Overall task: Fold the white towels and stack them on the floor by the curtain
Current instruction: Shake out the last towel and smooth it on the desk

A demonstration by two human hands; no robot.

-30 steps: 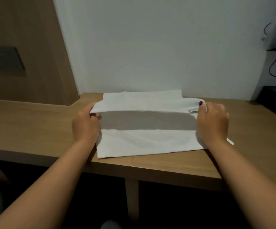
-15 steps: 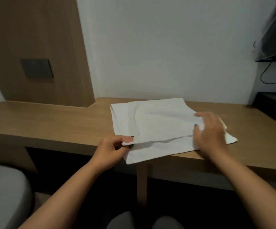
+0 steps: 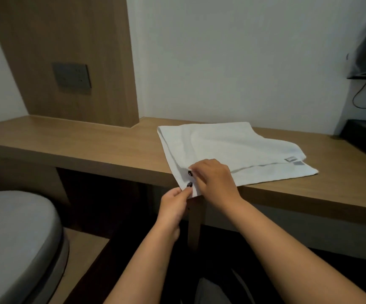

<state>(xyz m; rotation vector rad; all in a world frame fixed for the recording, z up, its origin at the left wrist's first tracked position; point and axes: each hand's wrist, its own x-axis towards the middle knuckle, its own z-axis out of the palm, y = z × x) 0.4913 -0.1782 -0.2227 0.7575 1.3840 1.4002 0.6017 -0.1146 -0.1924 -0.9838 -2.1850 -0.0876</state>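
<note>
A folded white rectangular cloth towel (image 3: pixel 228 150) lies flat on the long light-brown wooden desk (image 3: pixel 79 145), 2 layers showing, a small grey label at its right edge, its near-left corner overhanging the front edge. The left hand (image 3: pixel 173 204) and right hand (image 3: pixel 215 183) both pinch that corner

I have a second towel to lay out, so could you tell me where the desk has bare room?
The desk is bare left of the white towel, up to the wooden wall panel. A narrower strip lies right of the towel. It is crowded at the near corner, where left hand and right hand hold the towel.
</note>
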